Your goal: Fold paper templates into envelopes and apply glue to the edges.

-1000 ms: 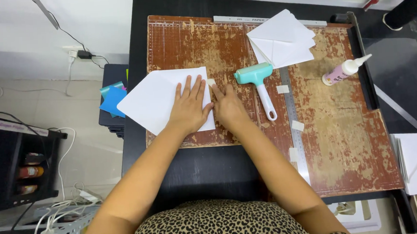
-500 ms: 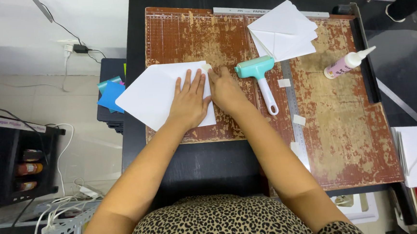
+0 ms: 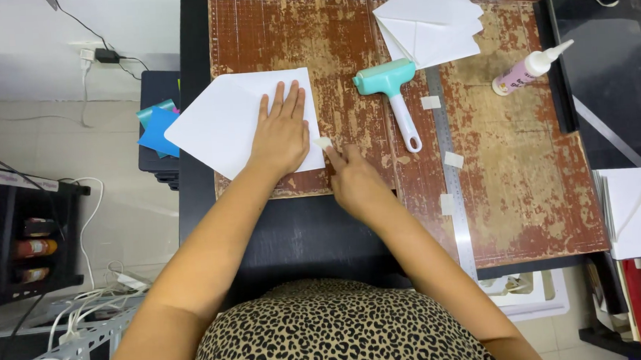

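Note:
My left hand [image 3: 282, 133] lies flat, fingers together, on a folded white paper sheet [image 3: 220, 119] at the left side of a worn brown cutting mat [image 3: 521, 190]. My right hand [image 3: 354, 182] is beside it at the sheet's lower right edge, pinching a small pale tape piece [image 3: 323, 142] between fingertips. A teal hand roller [image 3: 393, 90] with a white handle lies on the mat just right of my hands.
A stack of folded white papers [image 3: 429, 21] rests at the mat's top. A glue bottle [image 3: 529, 71] lies on its side at right. Small tape bits [image 3: 453, 159] dot a metal ruler strip. More white sheets [image 3: 638, 212] sit far right; blue paper [image 3: 158, 127] at left.
My right hand has drawn back toward me and to the sheet's lower right edge, now pinching a small tape piece. The left hand stays flat on the paper.

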